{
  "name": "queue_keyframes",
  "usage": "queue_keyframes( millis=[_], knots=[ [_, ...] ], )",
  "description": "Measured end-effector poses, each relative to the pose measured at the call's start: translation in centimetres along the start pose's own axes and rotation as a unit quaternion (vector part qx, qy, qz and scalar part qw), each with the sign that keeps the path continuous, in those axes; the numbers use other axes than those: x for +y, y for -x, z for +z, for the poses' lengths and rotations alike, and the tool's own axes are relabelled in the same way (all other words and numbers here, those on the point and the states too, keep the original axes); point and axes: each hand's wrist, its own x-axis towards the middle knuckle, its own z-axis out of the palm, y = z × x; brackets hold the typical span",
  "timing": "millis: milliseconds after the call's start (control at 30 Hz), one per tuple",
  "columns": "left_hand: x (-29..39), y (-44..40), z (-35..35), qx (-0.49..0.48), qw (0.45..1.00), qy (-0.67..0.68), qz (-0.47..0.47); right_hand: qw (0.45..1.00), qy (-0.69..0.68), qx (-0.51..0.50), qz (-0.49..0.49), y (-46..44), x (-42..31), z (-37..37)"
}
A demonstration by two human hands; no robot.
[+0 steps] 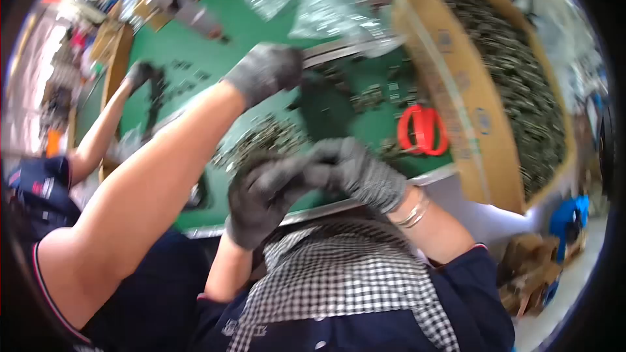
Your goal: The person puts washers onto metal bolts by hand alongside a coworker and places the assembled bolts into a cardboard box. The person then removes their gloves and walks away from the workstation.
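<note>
My left hand point(255, 203), in a dark grey glove, is held close in front of the checked apron with its fingers curled. My right hand point(355, 168), gloved in the same grey with a bracelet at the wrist, meets it, fingers bent inward. The fingertips of both come together; whatever is between them is too blurred and covered to make out. Just beyond my hands lies a pile of small metal parts point(264, 140) on the green table point(238, 29). Red-handled scissors point(422, 132) lie to the right of my right hand.
A co-worker's gloved hand point(267, 73) reaches across from the left above the pile. Another gloved hand point(140, 75) is farther left. A large cardboard box point(450, 85) full of metal parts stands at the right. Clear plastic bags point(319, 6) lie at the back.
</note>
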Motion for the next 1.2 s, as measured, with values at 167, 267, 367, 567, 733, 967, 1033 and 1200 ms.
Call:
queue_keyframes(
  millis=[167, 267, 367, 567, 733, 967, 1033, 1200],
  knots=[
    [2.9, -0.9, 2.5, -0.016, 0.982, 0.166, 0.093, 0.985, 0.100, 0.095, -0.108, 7.8, -2.9, -0.2],
    [3.8, -1.8, 2.8, -0.021, 0.985, 0.143, 0.097, 0.948, 0.182, 0.221, -0.136, 14.3, -8.9, -1.8],
    [2.5, -1.0, 3.4, -0.005, 0.987, 0.153, 0.052, 0.771, 0.326, 0.503, -0.214, 17.1, -12.6, -5.9],
    [1.1, -0.3, 2.1, 0.005, 0.999, -0.024, 0.047, 0.505, 0.731, 0.448, -0.095, 19.4, -12.7, -15.0],
    [-0.7, 2.0, 1.6, 0.031, 0.981, -0.150, -0.118, 0.570, 0.614, 0.514, -0.183, 16.0, -11.9, -7.2],
    [-2.2, 3.1, 1.2, 0.010, 0.951, -0.253, -0.175, 0.699, 0.600, 0.296, -0.254, 1.5, 0.4, -3.2],
    [-2.5, 3.3, 0.8, 0.011, 0.947, -0.259, -0.188, 0.707, 0.612, 0.257, -0.244, -2.9, 2.2, -4.4],
    [-2.9, 3.8, -0.5, 0.031, 0.941, -0.244, -0.231, 0.702, 0.701, 0.114, -0.052, -7.0, 2.3, -4.3]
  ],
)
